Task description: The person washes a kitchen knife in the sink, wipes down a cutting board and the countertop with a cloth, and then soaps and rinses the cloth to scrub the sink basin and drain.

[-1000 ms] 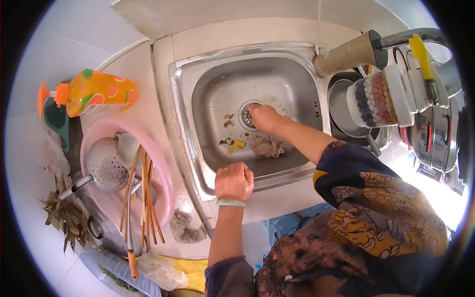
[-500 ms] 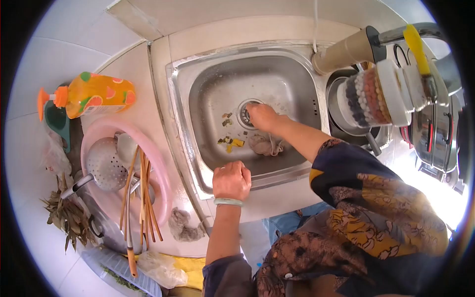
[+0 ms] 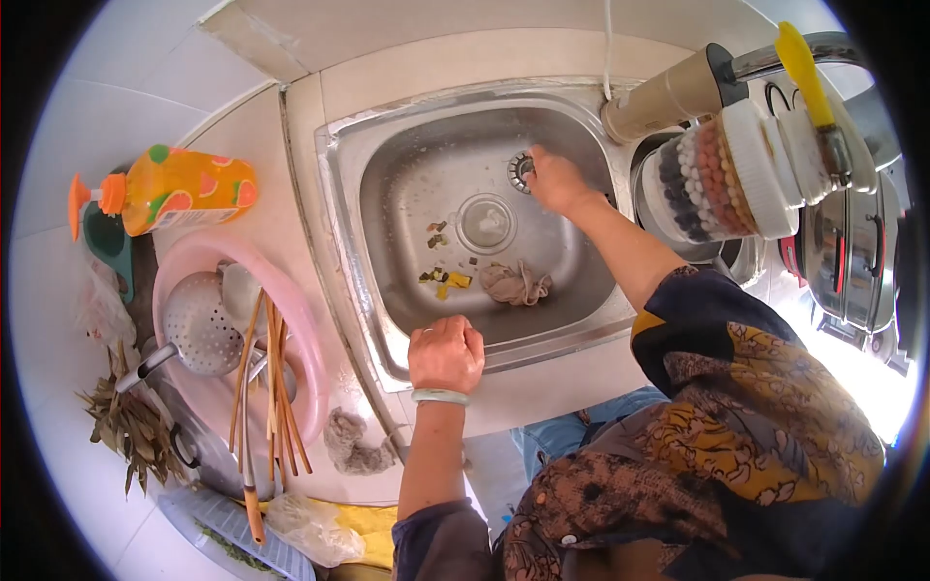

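Note:
My right hand (image 3: pixel 562 181) holds the round metal drain strainer (image 3: pixel 520 172) by its edge, above and right of the drain hole (image 3: pixel 485 224) in the steel sink (image 3: pixel 407 194). My left hand (image 3: pixel 446 355) is closed and rests on the sink's front rim; whether anything is inside it is hidden. A wrung greyish-pink cloth (image 3: pixel 515 283) lies in the basin below the drain. Yellow and dark food scraps (image 3: pixel 449 282) are on the basin floor, left of the cloth.
Left of the sink, a pink basin (image 3: pixel 315 358) holds a perforated ladle (image 3: pixel 201 324) and chopsticks (image 3: pixel 275 387). Behind it lies an orange soap bottle (image 3: pixel 194 191). A grey scrubber (image 3: pixel 356 443) is by the rim. Right are a striped jar (image 3: pixel 712 179) and a pan (image 3: pixel 659 218).
My right hand has lifted the strainer out of the drain and moved it up and to the right, uncovering the drain hole. My left hand has stayed closed on the rim.

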Tool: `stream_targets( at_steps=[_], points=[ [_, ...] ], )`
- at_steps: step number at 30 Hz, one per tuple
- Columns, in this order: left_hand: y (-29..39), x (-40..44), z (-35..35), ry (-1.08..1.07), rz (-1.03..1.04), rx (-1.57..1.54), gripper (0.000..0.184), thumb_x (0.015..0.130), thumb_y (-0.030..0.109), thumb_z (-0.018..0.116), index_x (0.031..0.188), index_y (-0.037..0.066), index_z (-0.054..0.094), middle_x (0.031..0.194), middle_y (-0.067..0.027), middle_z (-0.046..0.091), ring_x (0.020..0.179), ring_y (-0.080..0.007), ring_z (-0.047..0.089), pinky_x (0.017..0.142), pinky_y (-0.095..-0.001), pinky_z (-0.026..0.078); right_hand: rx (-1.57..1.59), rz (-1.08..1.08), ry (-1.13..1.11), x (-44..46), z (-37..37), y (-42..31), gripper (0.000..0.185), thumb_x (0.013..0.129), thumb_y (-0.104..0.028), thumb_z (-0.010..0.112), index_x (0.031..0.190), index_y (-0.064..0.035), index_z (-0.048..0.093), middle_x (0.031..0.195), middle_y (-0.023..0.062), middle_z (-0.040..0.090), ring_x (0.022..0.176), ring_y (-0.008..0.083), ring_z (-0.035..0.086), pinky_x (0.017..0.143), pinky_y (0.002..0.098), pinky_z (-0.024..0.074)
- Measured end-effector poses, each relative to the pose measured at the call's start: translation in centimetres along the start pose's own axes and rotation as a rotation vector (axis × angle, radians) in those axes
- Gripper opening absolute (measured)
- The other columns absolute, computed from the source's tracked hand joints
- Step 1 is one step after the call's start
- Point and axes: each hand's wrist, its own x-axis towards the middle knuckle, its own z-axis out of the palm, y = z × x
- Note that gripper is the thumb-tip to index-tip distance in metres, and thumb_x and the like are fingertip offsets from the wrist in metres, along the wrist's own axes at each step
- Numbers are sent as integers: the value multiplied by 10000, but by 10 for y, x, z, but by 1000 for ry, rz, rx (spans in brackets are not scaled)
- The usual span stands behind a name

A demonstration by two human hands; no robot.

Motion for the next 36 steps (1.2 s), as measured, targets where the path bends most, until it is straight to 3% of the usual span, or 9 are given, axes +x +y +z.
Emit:
stream_targets(
  at_steps=[1, 3, 5, 6, 12, 15, 21, 30, 36],
  points=[
    [0, 0, 0, 1, -1, -4, 71, 762, 121, 611, 697, 109, 583, 675, -47, 618, 622, -244, 605, 647, -369, 456, -12, 15, 1, -4, -7, -7, 270, 874, -117, 554, 1134, -43, 557, 944, 225, 667, 873, 396, 645, 794, 482, 511],
    [-1, 0, 1, 18, 9, -10, 71, 761, 117, 610, 697, 108, 582, 673, -49, 616, 623, -245, 604, 648, -371, 456, -274, -291, 40, -8, 54, 38, 327, 875, -115, 546, 1193, -41, 535, 979, 224, 664, 900, 394, 643, 815, 478, 506],
    [0, 1, 1, 26, 14, -15, 72, 761, 116, 610, 696, 107, 579, 670, -51, 613, 623, -246, 603, 648, -373, 455, -280, -281, -258, -23, 37, 7, 400, 859, -95, 541, 1254, -35, 512, 1027, 220, 658, 952, 383, 636, 833, 470, 505],
    [0, 1, 1, 23, 12, -16, 73, 761, 116, 610, 696, 106, 578, 668, -52, 612, 624, -247, 603, 648, -374, 455, -146, -110, -570, -39, 0, -42, 447, 842, -77, 540, 1285, -30, 500, 1058, 217, 654, 991, 373, 630, 839, 465, 506],
    [1, 0, -3, -22, -14, -4, 79, 763, 118, 613, 696, 101, 574, 671, -57, 611, 627, -259, 600, 666, -373, 465, -253, -194, -732, -31, 32, -49, 499, 827, -83, 568, 1318, -49, 482, 1141, 185, 644, 1078, 318, 623, 840, 426, 520],
    [1, 0, 1, 0, -11, -17, 79, 766, 119, 613, 701, 96, 575, 676, -61, 612, 630, -265, 601, 679, -376, 469, -218, -59, -822, -35, 11, -69, 709, 783, -38, 577, 1437, 0, 306, 1124, 205, 644, 1093, 335, 607, 850, 426, 515],
    [-1, -1, 1, 40, -6, -53, 79, 773, 111, 598, 699, 86, 582, 673, -70, 618, 616, -273, 597, 658, -383, 460, -299, -141, -976, -45, 34, -53, 612, 801, -42, 545, 1395, -29, 398, 1119, 220, 642, 1063, 349, 618, 854, 430, 512],
    [-1, -1, -1, -8, -15, -38, 61, 775, 120, 617, 731, 83, 596, 696, -72, 628, 645, -266, 610, 676, -376, 467, -167, -279, -771, -25, 51, -39, 621, 800, -40, 526, 1410, -74, 411, 1165, 216, 628, 1075, 361, 607, 877, 440, 491],
    [-1, 0, -1, 19, -1, -27, 65, 778, 121, 614, 729, 83, 592, 697, -74, 629, 647, -266, 612, 669, -381, 466, -160, -149, -860, -49, 32, -45, 666, 789, -37, 534, 1436, -84, 382, 1140, 218, 638, 1052, 362, 616, 871, 430, 499]
  ],
)
